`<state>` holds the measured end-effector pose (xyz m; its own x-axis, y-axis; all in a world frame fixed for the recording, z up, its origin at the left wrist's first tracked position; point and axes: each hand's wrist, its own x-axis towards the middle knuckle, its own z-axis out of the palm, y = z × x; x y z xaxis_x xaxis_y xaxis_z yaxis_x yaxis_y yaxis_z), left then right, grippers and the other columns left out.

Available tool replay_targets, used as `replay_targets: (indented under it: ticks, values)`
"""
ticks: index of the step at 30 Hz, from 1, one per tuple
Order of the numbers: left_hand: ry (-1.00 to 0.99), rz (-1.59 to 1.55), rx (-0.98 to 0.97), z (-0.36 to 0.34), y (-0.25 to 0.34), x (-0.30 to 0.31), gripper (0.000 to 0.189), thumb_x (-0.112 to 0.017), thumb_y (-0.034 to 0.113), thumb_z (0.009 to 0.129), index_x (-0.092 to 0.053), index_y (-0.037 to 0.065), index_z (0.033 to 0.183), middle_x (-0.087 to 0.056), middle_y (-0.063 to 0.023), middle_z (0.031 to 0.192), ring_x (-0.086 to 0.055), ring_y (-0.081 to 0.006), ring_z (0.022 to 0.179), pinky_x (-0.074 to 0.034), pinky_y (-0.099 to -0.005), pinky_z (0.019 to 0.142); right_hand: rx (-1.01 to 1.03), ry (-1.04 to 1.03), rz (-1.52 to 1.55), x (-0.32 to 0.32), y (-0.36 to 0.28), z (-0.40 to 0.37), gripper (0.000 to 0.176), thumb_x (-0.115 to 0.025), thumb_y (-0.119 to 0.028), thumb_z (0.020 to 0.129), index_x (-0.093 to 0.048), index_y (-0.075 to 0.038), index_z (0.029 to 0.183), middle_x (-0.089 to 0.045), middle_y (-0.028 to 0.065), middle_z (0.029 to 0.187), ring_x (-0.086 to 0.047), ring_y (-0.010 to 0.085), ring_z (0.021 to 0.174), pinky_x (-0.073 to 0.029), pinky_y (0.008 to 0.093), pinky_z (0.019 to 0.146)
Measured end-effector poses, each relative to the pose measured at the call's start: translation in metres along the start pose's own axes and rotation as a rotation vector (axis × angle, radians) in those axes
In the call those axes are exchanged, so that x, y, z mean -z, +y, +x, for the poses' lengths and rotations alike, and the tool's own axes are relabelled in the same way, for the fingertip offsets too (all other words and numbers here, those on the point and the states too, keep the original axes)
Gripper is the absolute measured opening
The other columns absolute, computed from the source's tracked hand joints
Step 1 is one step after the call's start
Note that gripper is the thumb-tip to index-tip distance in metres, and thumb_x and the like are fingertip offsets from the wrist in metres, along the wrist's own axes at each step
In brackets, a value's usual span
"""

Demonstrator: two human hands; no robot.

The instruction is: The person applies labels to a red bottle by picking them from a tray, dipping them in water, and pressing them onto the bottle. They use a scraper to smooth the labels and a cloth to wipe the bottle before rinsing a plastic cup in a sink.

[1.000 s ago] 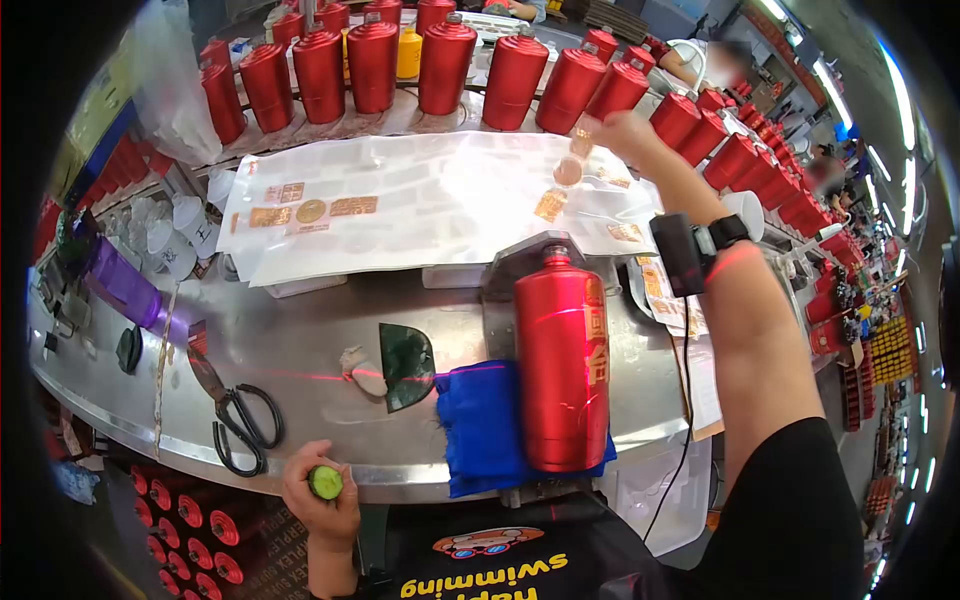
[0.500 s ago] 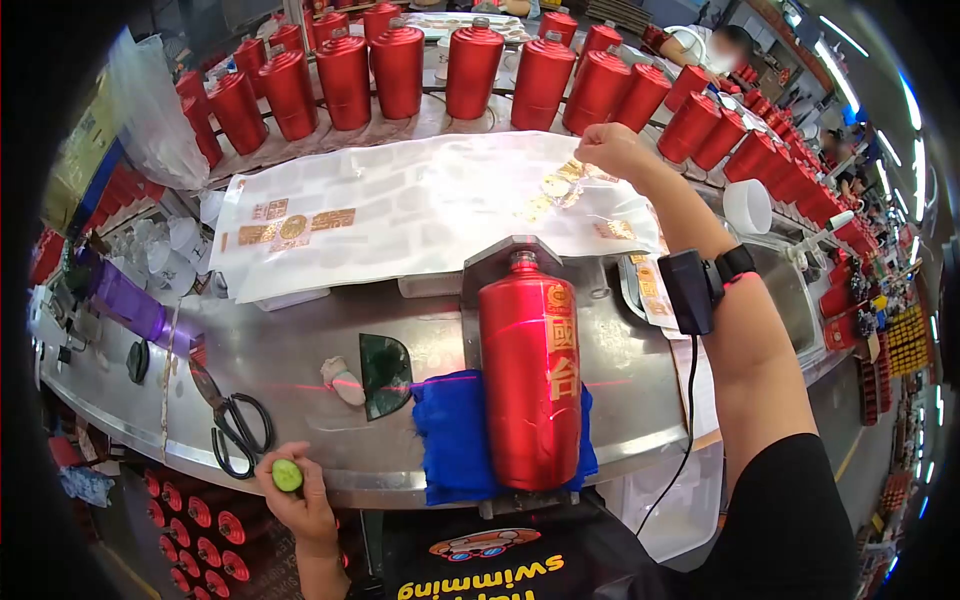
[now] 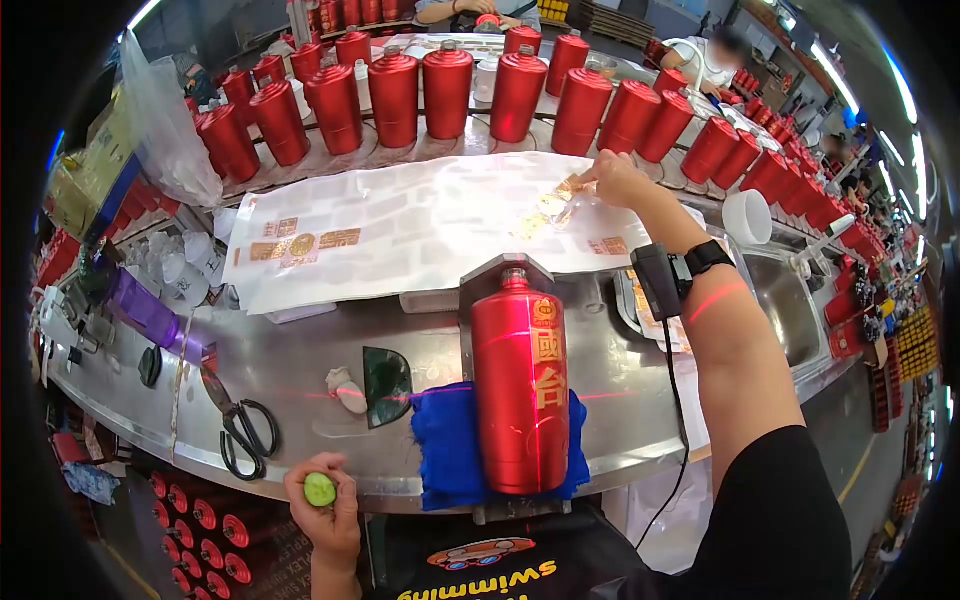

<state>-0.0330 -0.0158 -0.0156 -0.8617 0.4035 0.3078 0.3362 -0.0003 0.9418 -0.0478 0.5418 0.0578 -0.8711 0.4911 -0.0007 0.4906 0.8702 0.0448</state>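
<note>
My left hand (image 3: 328,497) is closed around a green cucumber piece (image 3: 320,489) at the table's front edge. My right hand (image 3: 612,179) is stretched to the far side, its fingers pinched at the gold decals (image 3: 560,203) on a long white sheet (image 3: 400,215). More gold decals (image 3: 303,243) lie at the sheet's left end. A red bottle with gold characters (image 3: 515,390) lies before me on a blue cloth (image 3: 440,440), its neck against a metal holder (image 3: 482,284).
Black-handled scissors (image 3: 243,432), a dark green scraper (image 3: 386,387) and a pale lump (image 3: 346,391) lie on the steel table (image 3: 290,360). Red bottles (image 3: 393,97) line the back. A white cup (image 3: 746,217) stands right, by a sink (image 3: 785,300). Other people sit beyond.
The camera view has shifted slightly. My left hand has moved a little to the right with the cucumber. The upright red bottles behind the sheet have shifted along their row.
</note>
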Motion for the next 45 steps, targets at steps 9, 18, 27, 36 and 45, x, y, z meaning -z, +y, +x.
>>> replay_targets:
  ticks: [9,18,27,36,45]
  values:
    - [-0.003,-0.016,0.11,0.006,-0.015,-0.005,0.03,-0.059,0.004,0.088,-0.04,0.002,0.111,-0.054,-0.0165,0.108,-0.048,-0.0099,0.077,-0.043,-0.0236,0.075,0.268,0.008,-0.057,-0.011,0.023,0.071,0.047,-0.068,-0.021,0.077,-0.062,-0.021,0.124,-0.05,0.0171,0.127,-0.049,0.0348,0.115,-0.041,0.0418,0.097]
    - [-0.015,0.002,0.108,0.008,-0.021,-0.006,0.033,-0.06,0.004,0.087,-0.039,0.002,0.112,-0.054,-0.0176,0.108,-0.048,-0.0104,0.079,-0.044,-0.0241,0.075,0.143,-0.132,-0.024,-0.001,0.021,0.105,0.042,-0.077,-0.036,0.072,-0.063,-0.01,0.102,-0.053,0.0144,0.112,-0.055,0.0314,0.104,-0.048,0.0399,0.089]
    - [-0.026,0.039,0.111,0.006,-0.018,-0.006,0.031,-0.058,0.0,0.086,-0.04,0.002,0.112,-0.055,-0.016,0.108,-0.048,-0.0104,0.079,-0.043,-0.0248,0.077,0.275,0.144,-0.13,0.011,0.005,0.08,0.026,-0.073,-0.029,0.075,-0.065,-0.007,0.087,-0.055,0.013,0.102,-0.054,0.0311,0.101,-0.048,0.0418,0.083]
    - [-0.015,0.036,0.103,0.004,-0.016,-0.007,0.029,-0.06,0.001,0.086,-0.042,0.003,0.108,-0.056,-0.0133,0.106,-0.048,-0.0105,0.08,-0.043,-0.0254,0.078,0.143,0.043,-0.095,0.014,-0.004,0.061,0.038,-0.076,-0.034,0.069,-0.065,-0.009,0.095,-0.051,0.0106,0.111,-0.048,0.0325,0.113,-0.048,0.0437,0.09]
    - [-0.016,0.167,-0.005,0.01,-0.016,-0.01,0.024,-0.059,0.007,0.089,-0.043,0.002,0.107,-0.058,-0.0119,0.1,-0.049,-0.0092,0.076,-0.044,-0.024,0.071,0.242,0.12,-0.219,0.013,-0.008,0.071,0.014,-0.066,-0.023,0.08,-0.067,-0.013,0.091,-0.052,0.0036,0.105,-0.05,0.0253,0.106,-0.051,0.0429,0.079]
